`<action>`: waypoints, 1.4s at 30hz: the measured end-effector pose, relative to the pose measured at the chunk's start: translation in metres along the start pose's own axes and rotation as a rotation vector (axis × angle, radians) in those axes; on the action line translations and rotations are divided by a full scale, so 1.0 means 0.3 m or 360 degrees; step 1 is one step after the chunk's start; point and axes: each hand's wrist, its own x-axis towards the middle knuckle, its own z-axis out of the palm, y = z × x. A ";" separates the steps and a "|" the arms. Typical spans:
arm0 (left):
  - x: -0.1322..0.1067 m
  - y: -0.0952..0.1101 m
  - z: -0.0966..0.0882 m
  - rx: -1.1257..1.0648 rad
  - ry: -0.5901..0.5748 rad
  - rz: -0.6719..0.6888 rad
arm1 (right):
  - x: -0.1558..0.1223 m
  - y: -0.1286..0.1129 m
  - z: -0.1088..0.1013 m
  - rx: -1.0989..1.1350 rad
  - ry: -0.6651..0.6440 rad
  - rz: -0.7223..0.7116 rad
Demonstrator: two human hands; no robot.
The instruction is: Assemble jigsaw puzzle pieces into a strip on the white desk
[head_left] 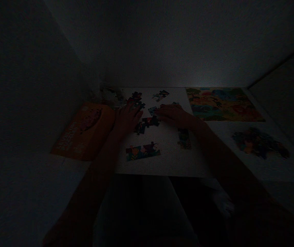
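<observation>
1. The room is very dark, but a big white square board (167, 161) shows up in the middle. Lots of small, bright jigsaw puzzle pieces (147, 123) lie on it in little joined bits.
2. The person's left hand (127, 120) is flat and low, with its fingers down by the dark pieces near the top of the board. I cannot tell if it is holding a piece.
3. The person's right hand (174, 116) reaches in from the other side. Its fingers are close to a small blue puzzle piece (152, 110). I cannot tell if they are pinching it, or how wide they are.
4. A long strip of joined pieces (143, 151) lies near the front of the board, and a short stack-like row of pieces (184, 138) lies by the right arm.
5. A flat orange card thing (84, 132) sits to the left. It is too dark to tell if it is a box with anything in it.
6. To the right lie a colourful animal picture (224, 104) and a messy heap of loose pieces (260, 143) on a white top.
</observation>
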 end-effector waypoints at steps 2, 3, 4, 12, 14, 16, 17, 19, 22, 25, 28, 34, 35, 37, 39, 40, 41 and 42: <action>-0.011 -0.003 -0.020 -0.0041 0.0003 -0.0002 | -0.017 0.018 -0.007 0.0021 0.0035 -0.0033; -0.023 -0.004 -0.030 -0.0061 0.0004 0.0001 | -0.024 0.028 -0.008 0.0023 0.0069 -0.0038; -0.040 -0.005 -0.039 -0.0068 0.0009 0.0010 | -0.030 0.037 -0.009 0.0019 0.0114 -0.0034; -0.216 -0.021 -0.018 0.0049 -0.0165 0.0081 | -0.045 0.087 -0.014 -0.0031 0.0261 0.0055; -0.229 -0.025 -0.004 0.0038 -0.0168 0.0078 | -0.042 0.086 -0.005 -0.0029 0.0249 0.0059; -0.226 -0.022 0.004 0.0013 -0.0119 0.0064 | -0.035 0.083 0.008 -0.0013 0.0245 0.0040; -0.218 -0.017 0.005 -0.0002 -0.0094 0.0072 | -0.031 0.081 0.014 -0.0005 0.0243 0.0025; -0.188 -0.001 -0.001 -0.0017 -0.0096 0.0112 | -0.024 0.080 0.026 0.0005 0.0232 0.0001; -0.106 0.035 -0.027 0.0036 -0.0173 0.0112 | -0.018 0.083 0.035 0.0011 0.0225 -0.0011; 0.006 0.070 -0.056 0.0112 -0.0137 0.0013 | -0.020 0.086 0.036 0.0010 0.0235 0.0001; 0.108 0.086 -0.061 0.0076 -0.0168 -0.0063 | -0.022 0.084 0.033 0.0003 0.0249 0.0015; 0.211 0.118 -0.026 0.0083 -0.0208 -0.0019 | -0.018 0.079 0.034 -0.0008 0.0245 -0.0021; 0.221 0.134 -0.021 0.0092 -0.0230 0.0006 | -0.018 0.078 0.035 -0.0010 0.0243 -0.0030; 0.236 0.171 -0.011 0.0071 -0.0295 0.0070 | -0.017 0.076 0.035 -0.0021 0.0236 -0.0042; 0.248 0.209 0.000 0.0016 -0.0388 0.0133 | -0.017 0.073 0.035 -0.0037 0.0235 -0.0043; 0.252 0.224 0.006 -0.0006 -0.0422 0.0167 | -0.017 0.071 0.035 -0.0043 0.0232 -0.0043; 0.255 0.234 0.013 -0.0026 -0.0437 0.0212 | -0.017 0.070 0.035 -0.0047 0.0230 -0.0042; 0.256 0.237 0.019 -0.0044 -0.0430 0.0254 | -0.018 0.069 0.034 -0.0049 0.0226 -0.0040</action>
